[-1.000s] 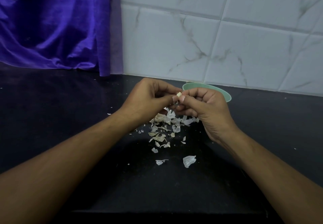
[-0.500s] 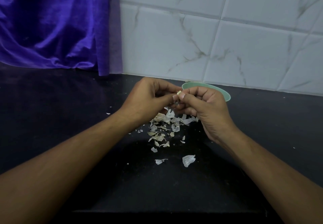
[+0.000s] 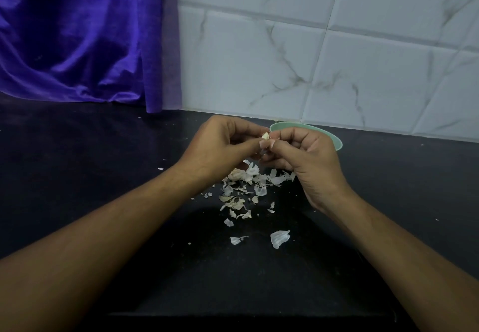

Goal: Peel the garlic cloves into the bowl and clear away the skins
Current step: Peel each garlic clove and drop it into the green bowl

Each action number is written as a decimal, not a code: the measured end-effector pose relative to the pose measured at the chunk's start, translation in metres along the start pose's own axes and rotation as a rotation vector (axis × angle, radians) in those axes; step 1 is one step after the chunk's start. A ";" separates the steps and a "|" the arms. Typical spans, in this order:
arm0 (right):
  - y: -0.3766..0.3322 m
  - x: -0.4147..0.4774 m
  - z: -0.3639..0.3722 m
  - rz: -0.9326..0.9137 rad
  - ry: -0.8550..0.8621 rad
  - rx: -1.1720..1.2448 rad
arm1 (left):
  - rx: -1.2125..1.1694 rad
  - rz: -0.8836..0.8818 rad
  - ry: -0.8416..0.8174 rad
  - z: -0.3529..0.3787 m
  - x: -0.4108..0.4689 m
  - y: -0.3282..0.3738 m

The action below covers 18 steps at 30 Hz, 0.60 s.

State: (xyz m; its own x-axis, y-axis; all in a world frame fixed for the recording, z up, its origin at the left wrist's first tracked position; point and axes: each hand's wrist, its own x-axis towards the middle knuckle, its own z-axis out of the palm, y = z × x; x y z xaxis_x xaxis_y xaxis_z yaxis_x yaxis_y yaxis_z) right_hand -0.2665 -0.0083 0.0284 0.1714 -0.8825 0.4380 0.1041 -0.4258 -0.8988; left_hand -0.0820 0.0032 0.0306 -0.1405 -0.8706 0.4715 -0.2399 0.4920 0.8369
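Above the black counter, the left hand and right hand both pinch one clove in their fingertips, just before the green bowl, with skins scattered on the counter beneath and nearer the person.

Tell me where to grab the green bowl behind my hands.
Probably take the bowl by its right rim, coming from the right with a thumb over the edge. That side shows bare and open. The right hand, pinching the garlic clove together with the left hand, hides its near side.
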 end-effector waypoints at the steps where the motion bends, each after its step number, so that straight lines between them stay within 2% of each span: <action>1: 0.000 0.000 0.000 0.001 -0.006 -0.002 | 0.010 0.006 0.006 0.000 0.000 0.000; 8: 0.000 -0.001 0.000 0.024 -0.036 -0.014 | 0.117 0.062 0.032 0.000 0.000 0.000; 18: -0.001 0.000 0.001 0.002 -0.032 -0.072 | 0.108 0.043 0.009 0.000 -0.001 0.003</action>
State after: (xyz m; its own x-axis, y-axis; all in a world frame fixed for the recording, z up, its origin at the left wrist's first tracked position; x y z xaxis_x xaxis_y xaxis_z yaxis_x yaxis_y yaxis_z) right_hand -0.2656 -0.0076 0.0293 0.2033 -0.8770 0.4353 0.0332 -0.4382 -0.8983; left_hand -0.0832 0.0055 0.0330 -0.1448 -0.8484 0.5092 -0.3361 0.5262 0.7812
